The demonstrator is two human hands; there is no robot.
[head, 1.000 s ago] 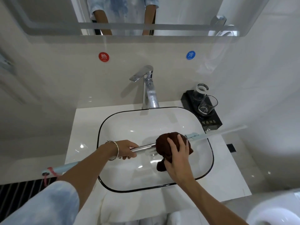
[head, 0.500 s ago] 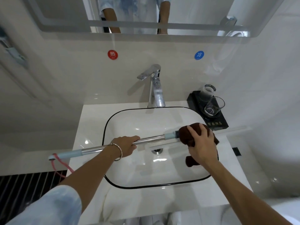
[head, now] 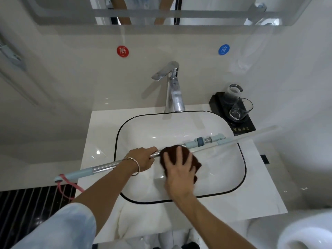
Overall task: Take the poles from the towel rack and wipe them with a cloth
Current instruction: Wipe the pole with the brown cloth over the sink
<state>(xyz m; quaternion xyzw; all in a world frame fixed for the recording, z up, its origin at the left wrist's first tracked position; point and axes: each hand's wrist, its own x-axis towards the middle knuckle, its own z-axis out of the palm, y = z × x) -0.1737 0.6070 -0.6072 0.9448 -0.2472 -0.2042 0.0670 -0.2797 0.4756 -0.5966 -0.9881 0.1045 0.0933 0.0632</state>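
A metal pole (head: 106, 167) with pale blue plastic ends lies slanted across the white sink (head: 241, 169), low at the left, high at the right. My left hand (head: 143, 159) grips its shaft over the basin's left side. Just right of it, my right hand (head: 177, 168) holds a dark brown cloth (head: 195, 164) wrapped round the pole. The pole's right end carries a blue clamp (head: 200, 141) and a thin translucent bar (head: 251, 136). A pink cord loop (head: 62, 186) hangs from the left end.
A chrome faucet (head: 173, 87) stands behind the basin. A black tray (head: 220, 103) with two glasses sits at the back right. A mirror (head: 197, 9) hangs above. A toilet rim (head: 305, 234) shows at lower right, and a dark striped floor (head: 27, 209) at lower left.
My right hand has slid the brown cloth leftward along the pole, from its right blue fitting to just beside my left hand. The clamp end is now uncovered.
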